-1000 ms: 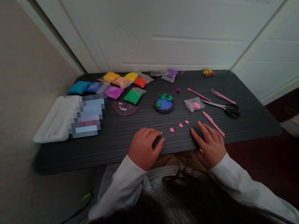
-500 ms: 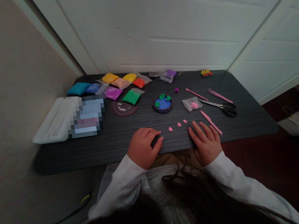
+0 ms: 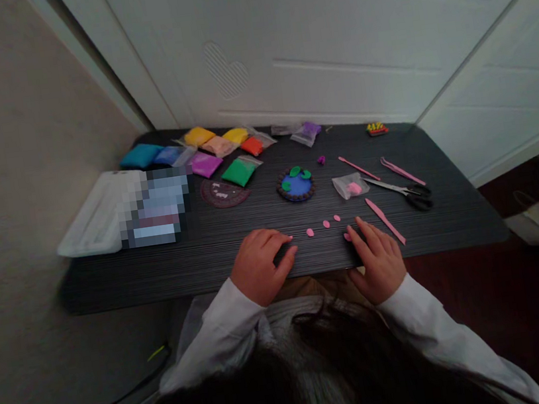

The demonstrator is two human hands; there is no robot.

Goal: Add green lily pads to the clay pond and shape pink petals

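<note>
My left hand [image 3: 263, 267] rests on the table's near edge, thumb and forefinger apart, with a tiny pink bit at its fingertips. My right hand [image 3: 379, 260] lies open to the right, one fingertip touching a flat pink clay piece [image 3: 347, 237]. Between the hands sit small pink clay ovals [image 3: 310, 232]. Farther back is a round blue clay pond [image 3: 299, 186] with a brown beaded rim and green leaf shapes. A bag of pink clay [image 3: 350, 186] and a pink modelling knife [image 3: 385, 221] lie beyond my right hand.
Black-handled scissors [image 3: 404, 192], pink tweezers [image 3: 402, 171] and a thin pink tool [image 3: 360, 168] lie at the right. Bagged coloured clay, such as the green packet [image 3: 242, 171], fills the back left. A protractor [image 3: 224, 193], a white case [image 3: 101, 215] and a blurred-out screen [image 3: 162, 207] are left.
My right forefinger has shifted, and a pink clay piece now shows at its tip. My left hand has barely moved. The whole view has shifted slightly.
</note>
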